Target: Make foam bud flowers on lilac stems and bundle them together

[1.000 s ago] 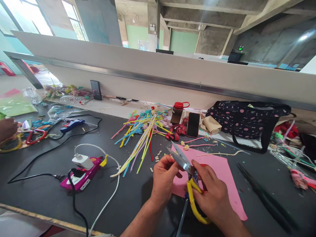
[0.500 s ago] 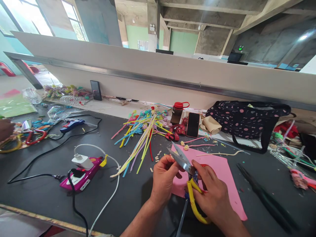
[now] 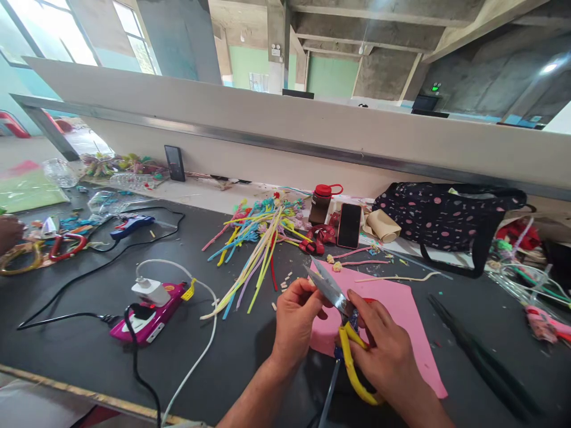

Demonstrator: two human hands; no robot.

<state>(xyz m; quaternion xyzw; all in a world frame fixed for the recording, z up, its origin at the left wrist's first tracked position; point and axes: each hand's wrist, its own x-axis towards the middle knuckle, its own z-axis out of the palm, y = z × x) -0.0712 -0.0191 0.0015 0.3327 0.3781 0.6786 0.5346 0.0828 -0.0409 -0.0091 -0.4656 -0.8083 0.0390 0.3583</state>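
My right hand (image 3: 386,342) grips scissors (image 3: 333,291) with yellow handles, the blades slightly apart and pointing up and to the left. Close against the blades, my left hand (image 3: 297,321) is closed in a pinch; what its fingertips hold is mostly hidden. Both hands are over a pink sheet (image 3: 414,333) lying on the dark table. Just beyond the blades lie pink stems (image 3: 361,263) with small cream tufts at their ends. A thin rod (image 3: 329,392) runs below the scissors toward the front edge.
Fuzzy coloured stems (image 3: 250,255) are heaped left of centre. A purple power strip (image 3: 147,318) with cables lies at left. Behind stand a bottle (image 3: 320,205), a phone (image 3: 349,226) and a dark bag (image 3: 437,220). Black tongs-like tool (image 3: 482,356) lies right. Another person's hand (image 3: 11,232) shows at far left.
The scissor blades look slightly closer together. Both hands otherwise stay nearly in place, and the view has shifted very little.
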